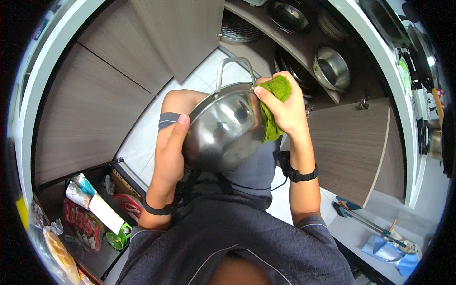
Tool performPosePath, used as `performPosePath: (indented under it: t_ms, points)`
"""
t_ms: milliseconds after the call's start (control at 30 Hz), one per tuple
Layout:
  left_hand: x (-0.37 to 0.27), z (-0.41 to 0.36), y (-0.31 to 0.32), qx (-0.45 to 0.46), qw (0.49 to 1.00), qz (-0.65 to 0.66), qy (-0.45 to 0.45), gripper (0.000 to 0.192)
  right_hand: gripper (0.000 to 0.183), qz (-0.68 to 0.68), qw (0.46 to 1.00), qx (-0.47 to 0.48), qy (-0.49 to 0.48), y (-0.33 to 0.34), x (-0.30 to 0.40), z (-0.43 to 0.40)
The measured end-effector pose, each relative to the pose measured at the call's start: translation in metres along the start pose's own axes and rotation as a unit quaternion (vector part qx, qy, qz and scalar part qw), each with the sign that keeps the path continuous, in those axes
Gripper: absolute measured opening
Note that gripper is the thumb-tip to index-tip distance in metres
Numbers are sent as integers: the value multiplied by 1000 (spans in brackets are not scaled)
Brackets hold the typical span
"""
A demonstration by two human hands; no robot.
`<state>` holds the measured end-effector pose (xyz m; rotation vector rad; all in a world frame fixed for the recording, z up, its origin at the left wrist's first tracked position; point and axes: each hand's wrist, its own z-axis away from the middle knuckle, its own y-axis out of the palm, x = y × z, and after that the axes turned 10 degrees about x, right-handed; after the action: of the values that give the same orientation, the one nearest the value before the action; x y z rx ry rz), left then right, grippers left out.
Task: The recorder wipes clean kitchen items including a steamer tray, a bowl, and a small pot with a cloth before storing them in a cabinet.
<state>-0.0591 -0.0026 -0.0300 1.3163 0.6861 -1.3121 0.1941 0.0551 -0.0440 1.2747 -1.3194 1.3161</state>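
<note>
A shiny stainless steel pot [224, 131] with a looped metal handle [235, 60] is held tilted over my lap, its rounded outside towards me. My left hand [171, 149] grips its left side, thumb near the rim and the other fingers mostly hidden. My right hand [288, 107] holds a green cloth [274, 117] against the right side of the pot, with the thumb by the rim near the handle's base. The pot's inside faces away and cannot be seen.
Ahead right, an open cabinet [302, 42] holds a steel bowl [331, 69] and other cookware. Open doors [349, 146] flank it. An open drawer [96, 221] with packaged goods stands at lower left. At lower right, a blue dustpan [381, 249] lies on a ledge. White tiles [142, 135] cover the floor.
</note>
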Motion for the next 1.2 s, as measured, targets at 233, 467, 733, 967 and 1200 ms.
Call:
performPosePath:
  t_ms: [233,467,733,967,1200]
  points:
    - [18,4,4,-43,998,26,22,44,22,-49,998,38,22,-8,-6,-2]
    - [30,-3,-3,-27,998,21,50,45,16,-89,994,61,37,-18,-12,6]
    - [32,-2,-4,-28,997,5,78,48,17,-4,998,19,54,-23,-28,25]
    - [24,-8,-8,25,997,-59,46,51,24,76,996,-41,-8,-26,-24,23]
    - [7,-7,10,33,982,-151,105,50,30,12,987,-12,-162,-7,32,15]
